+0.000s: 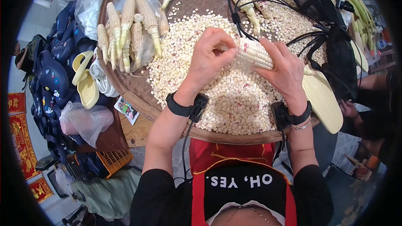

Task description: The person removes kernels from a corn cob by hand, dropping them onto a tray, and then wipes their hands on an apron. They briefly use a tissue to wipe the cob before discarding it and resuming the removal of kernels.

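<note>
Corn cob (255,53) gripped by left hand (208,58) and right hand (284,71), fingers closed, above kernel heap (234,100), tray rim (234,136) near.

The corn cob (255,53) between my fingers is pale, creamy white, and the loose kernels (234,96) heaped under it are the same cream, flecked here and there with reddish-purple, on a brown woven tray (134,90). My wristbands (178,108) are black, and my black top carries white letters above a red apron (217,155) edged with a thin yellow line. The stripped cobs (125,29) to my left are yellowish white with light green stems, the slippers (86,86) beside them pale yellow among dark navy shoes (52,75).
</note>
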Tool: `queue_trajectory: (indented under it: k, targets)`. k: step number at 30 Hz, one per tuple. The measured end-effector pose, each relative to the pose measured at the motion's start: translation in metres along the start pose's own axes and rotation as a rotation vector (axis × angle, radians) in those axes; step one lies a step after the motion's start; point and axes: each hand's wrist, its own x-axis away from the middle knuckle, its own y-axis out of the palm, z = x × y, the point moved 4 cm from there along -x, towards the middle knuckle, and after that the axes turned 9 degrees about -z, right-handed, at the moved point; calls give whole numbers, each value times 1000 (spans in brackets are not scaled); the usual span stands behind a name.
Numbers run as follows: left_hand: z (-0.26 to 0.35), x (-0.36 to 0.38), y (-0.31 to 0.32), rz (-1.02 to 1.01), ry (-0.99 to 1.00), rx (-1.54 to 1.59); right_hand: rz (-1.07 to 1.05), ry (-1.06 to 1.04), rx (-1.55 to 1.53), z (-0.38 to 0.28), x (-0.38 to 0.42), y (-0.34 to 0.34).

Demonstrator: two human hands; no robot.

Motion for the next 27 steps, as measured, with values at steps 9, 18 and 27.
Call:
queue_trajectory:
  k: [9, 18, 27]
  targets:
    - [-3, -1, -2, -42, -3, 44, -49, -2, -23, 3, 1, -2]
    - [1, -3, -4, -96, -27, 58, -48, -27, -6, 3, 1, -9]
    - [-5, -2, -7, -162, -25, -121, -62, -70, 59, 5, 4, -2]
